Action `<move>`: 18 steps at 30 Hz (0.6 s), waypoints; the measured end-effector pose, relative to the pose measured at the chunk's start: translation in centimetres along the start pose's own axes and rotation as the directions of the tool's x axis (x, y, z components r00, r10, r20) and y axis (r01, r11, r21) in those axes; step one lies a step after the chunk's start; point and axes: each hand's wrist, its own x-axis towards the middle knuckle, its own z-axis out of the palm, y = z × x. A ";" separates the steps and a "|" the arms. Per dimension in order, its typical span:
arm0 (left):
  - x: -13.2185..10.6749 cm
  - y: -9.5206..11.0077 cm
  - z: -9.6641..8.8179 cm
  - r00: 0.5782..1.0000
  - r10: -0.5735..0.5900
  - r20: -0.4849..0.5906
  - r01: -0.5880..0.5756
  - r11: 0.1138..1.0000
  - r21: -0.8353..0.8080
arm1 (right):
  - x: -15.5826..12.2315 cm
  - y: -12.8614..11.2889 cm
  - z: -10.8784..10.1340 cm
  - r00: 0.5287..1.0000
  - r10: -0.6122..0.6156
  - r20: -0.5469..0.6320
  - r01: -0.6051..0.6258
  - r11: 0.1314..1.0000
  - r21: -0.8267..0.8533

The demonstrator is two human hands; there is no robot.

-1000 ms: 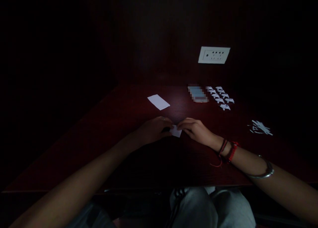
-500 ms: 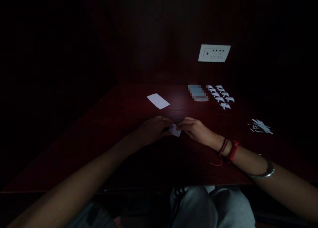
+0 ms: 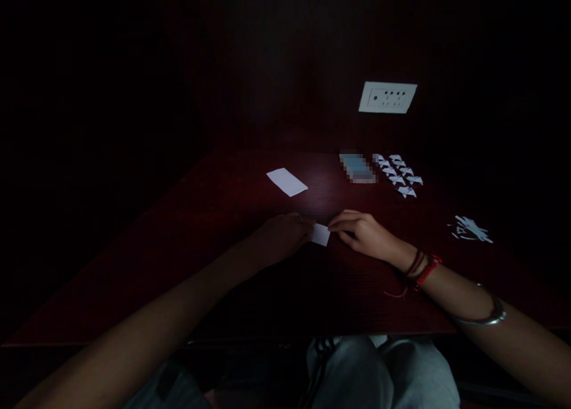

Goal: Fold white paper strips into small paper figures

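Two bare hands met over a small, flat white paper, roughly four-sided, near the middle of a dark red, faintly grained table. Fingers of the left hand (image 3: 285, 239) pinched the left edge of the small paper (image 3: 320, 235); fingertips of the right hand (image 3: 362, 235) touched its right edge, though whether they gripped it could not be told. Its side edges pointed toward the front edge of the table (image 3: 214, 204); covering fingers hid its long axis. Behind lay a larger smooth sheet (image 3: 288, 182), running lengthwise from back left to front right. Crisp, pointed folded papers (image 3: 406, 191) stood toward the back right corner; thin strips (image 3: 473, 229) heaped nearer the right edge.
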 end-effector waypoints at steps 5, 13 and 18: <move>0.1 0.0 0.2 1.000 -0.012 -0.022 0.012 1.000 0.003 | 0.0 -0.5 0.1 1.000 0.006 0.024 -0.004 0.998 -0.068; -0.1 0.5 -0.2 0.998 -0.050 -0.027 0.051 0.998 0.022 | 0.1 -1.1 0.0 0.995 0.087 0.037 -0.081 0.987 -0.141; -0.1 0.3 0.2 0.996 -0.067 -0.055 0.068 0.998 0.011 | 0.2 -1.2 0.1 0.997 0.058 0.051 -0.049 0.983 -0.175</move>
